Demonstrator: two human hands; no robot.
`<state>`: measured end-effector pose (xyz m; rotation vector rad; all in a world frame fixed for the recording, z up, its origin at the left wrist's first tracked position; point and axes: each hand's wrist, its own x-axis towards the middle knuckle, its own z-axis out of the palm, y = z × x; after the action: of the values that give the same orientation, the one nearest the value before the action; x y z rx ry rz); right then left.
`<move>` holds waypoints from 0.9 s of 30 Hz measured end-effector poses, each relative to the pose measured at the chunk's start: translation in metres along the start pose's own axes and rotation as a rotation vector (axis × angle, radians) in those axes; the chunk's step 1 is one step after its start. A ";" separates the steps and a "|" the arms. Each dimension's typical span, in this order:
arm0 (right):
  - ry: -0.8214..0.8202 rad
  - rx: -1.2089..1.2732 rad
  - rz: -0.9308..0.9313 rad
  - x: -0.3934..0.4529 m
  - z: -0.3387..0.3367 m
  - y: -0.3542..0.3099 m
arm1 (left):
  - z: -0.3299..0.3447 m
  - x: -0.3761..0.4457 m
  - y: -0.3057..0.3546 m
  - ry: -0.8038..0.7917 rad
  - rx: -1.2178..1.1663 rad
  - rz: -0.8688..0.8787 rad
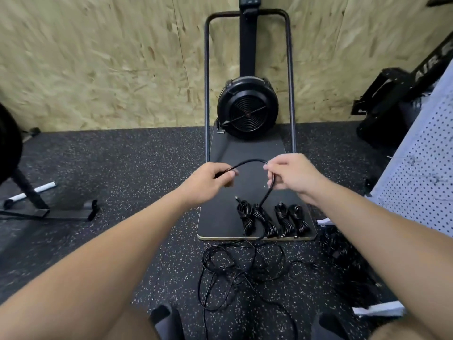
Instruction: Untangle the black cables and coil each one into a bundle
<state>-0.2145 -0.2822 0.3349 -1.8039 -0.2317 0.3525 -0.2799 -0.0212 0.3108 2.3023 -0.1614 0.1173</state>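
**Both hands on one black cable, four bundles laid out beyond**

Nearest: loose cable (235, 271) sprawled in tangled loops on the speckled rubber floor (122, 168), just short of the board's front edge. Dark shoes partly visible at bottom of view.

Both bare forearms reach forward, roughly level, hands held above the board.

Left hand (206, 182): fingers curled, thumb and fingers pinching the cable near its end; back of hand turned up and outward.

Right hand (291, 175): fingers curled round the same cable, knuckles up, wrist slightly bent inward. The held cable (250, 161) arcs up between the two hands, then drops from the right hand down toward the bundles and runs on to the floor tangle.

Under the hands: flat black board (218, 224), pale-edged. Four coiled bundles (272, 222) lie side by side on its near end, close together, each lengthwise.

Farther: fan-wheel machine (247, 109) standing at the board's far end inside a black tube frame (207, 94), against a chipboard wall (98, 69).

Right edge: perforated white panel (421, 173).
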 end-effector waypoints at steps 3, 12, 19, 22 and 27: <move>0.042 0.153 -0.155 0.011 -0.008 -0.052 | 0.000 0.009 0.024 0.004 -0.201 -0.017; -0.081 0.783 0.021 0.048 0.011 -0.058 | 0.021 0.036 0.054 -0.297 -0.394 0.077; -0.054 0.378 -0.061 0.076 0.006 -0.032 | 0.031 0.052 0.042 -0.160 -0.903 -0.012; -0.117 0.064 -0.029 0.085 0.019 -0.003 | 0.021 0.065 0.028 -0.001 -1.041 -0.081; -0.391 0.096 0.186 0.093 0.040 0.031 | 0.006 0.087 0.002 0.189 -1.085 -0.142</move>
<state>-0.1425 -0.2224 0.2846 -1.6544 -0.3138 0.8370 -0.1939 -0.0337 0.3203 1.2069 0.0411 0.1305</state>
